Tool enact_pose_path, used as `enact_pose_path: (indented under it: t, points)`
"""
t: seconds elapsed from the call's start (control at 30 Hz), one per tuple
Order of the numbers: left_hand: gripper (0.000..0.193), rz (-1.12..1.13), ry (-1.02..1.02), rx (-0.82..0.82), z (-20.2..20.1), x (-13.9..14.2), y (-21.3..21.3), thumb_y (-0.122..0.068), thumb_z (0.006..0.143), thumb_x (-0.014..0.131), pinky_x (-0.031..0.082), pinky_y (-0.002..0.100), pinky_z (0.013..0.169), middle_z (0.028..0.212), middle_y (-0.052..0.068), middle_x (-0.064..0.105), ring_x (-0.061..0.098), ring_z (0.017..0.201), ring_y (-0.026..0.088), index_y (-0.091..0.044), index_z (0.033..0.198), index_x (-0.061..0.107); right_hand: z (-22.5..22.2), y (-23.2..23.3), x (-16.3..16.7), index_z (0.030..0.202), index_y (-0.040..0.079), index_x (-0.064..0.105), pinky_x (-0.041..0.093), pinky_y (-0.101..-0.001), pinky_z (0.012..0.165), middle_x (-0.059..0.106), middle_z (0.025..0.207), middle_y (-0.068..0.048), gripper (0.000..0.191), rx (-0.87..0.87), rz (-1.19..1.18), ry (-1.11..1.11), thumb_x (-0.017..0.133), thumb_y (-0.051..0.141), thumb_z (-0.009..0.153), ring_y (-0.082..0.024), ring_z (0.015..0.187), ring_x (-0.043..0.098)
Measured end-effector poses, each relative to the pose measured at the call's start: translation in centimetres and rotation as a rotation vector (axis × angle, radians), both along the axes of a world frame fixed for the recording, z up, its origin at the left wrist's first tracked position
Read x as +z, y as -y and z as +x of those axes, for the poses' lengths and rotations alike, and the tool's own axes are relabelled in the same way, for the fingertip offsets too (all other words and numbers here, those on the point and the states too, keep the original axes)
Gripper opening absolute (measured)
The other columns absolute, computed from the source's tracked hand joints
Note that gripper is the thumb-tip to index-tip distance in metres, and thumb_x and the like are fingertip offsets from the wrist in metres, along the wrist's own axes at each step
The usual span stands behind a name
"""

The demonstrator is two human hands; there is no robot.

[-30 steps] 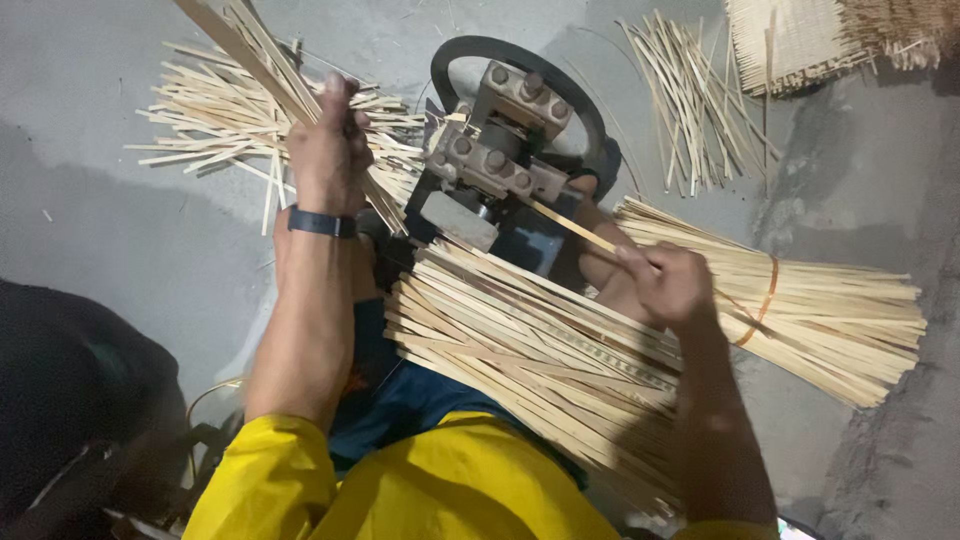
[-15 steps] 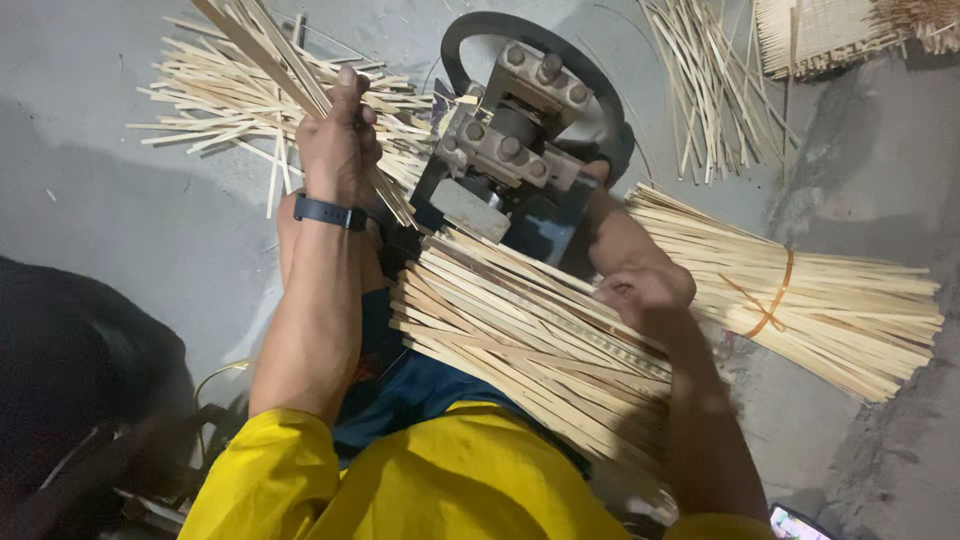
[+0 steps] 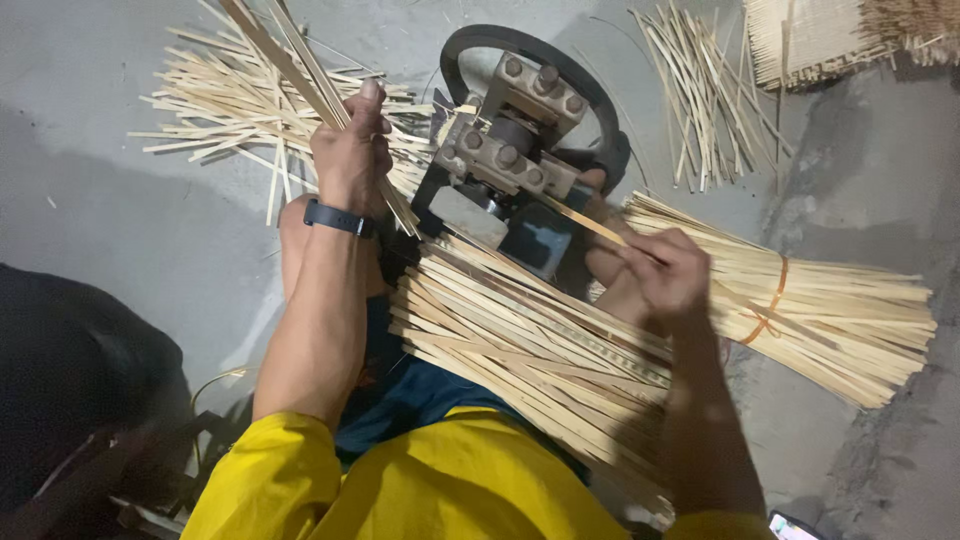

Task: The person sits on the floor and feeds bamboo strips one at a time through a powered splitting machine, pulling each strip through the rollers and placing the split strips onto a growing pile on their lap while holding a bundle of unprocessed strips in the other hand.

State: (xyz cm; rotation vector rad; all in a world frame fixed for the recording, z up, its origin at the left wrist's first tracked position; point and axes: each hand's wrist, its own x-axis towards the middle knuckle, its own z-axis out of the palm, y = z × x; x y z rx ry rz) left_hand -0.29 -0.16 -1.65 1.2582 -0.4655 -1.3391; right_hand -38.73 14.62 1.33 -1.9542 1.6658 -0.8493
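My left hand [image 3: 350, 150] grips a bunch of long bamboo strips [image 3: 290, 70] that slant up to the far left; a dark watch sits on that wrist. My right hand [image 3: 660, 272] pinches a single thin strip [image 3: 575, 215] whose far end meets a small metal machine [image 3: 510, 150] with bolts and a black wheel. A loose pile of bamboo strips [image 3: 530, 350] lies across my lap under both forearms.
A tied bundle of strips [image 3: 830, 310] with an orange band lies at the right. Loose strips [image 3: 220, 110] are scattered on the grey floor at the far left, more strips [image 3: 705, 95] at the far right, and a woven mat [image 3: 810, 35] at the top right corner.
My right hand dropped back toward the lap pile, then came up again holding a single strip to the machine. My left hand kept its bunch.
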Motion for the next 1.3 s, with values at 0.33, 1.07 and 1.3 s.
enact_pose_path:
  t: [0.33,1.07,1.3]
  points:
    - [0.035,0.005,0.011,-0.005,0.1,0.1,-0.4,-0.036,0.088,0.083,0.036,0.023,0.039,0.068,0.001,0.061,0.048,0.046,0.006,-0.006,0.09,0.066,3.5,0.1,-1.9,0.119,0.006,0.074,0.054,-0.0286,0.065,0.073,0.099,-0.008,0.036,-0.181,0.253,-0.251,0.078,0.025,0.09,-0.015,0.075,0.069]
    - [0.034,0.014,0.034,-0.047,-0.1,-0.5,-0.3,-0.037,0.086,0.083,0.035,0.023,0.036,0.067,0.001,0.063,0.048,0.044,0.005,-0.006,0.092,0.069,-1.5,-4.0,-5.8,0.095,0.006,0.076,0.061,-0.0247,0.072,0.076,0.092,-0.011,0.002,0.287,-0.106,-0.039,0.074,0.006,0.095,-0.015,0.083,0.073]
    - [0.035,-0.046,-0.003,-0.034,-0.3,-0.4,-0.5,-0.035,0.086,0.085,0.032,0.022,0.037,0.068,0.001,0.062,0.045,0.045,0.004,-0.004,0.092,0.069,-8.2,-5.0,-2.8,0.104,0.004,0.077,0.056,-0.0257,0.069,0.074,0.091,-0.009,0.012,-0.188,0.16,0.181,0.072,0.014,0.103,-0.013,0.081,0.069]
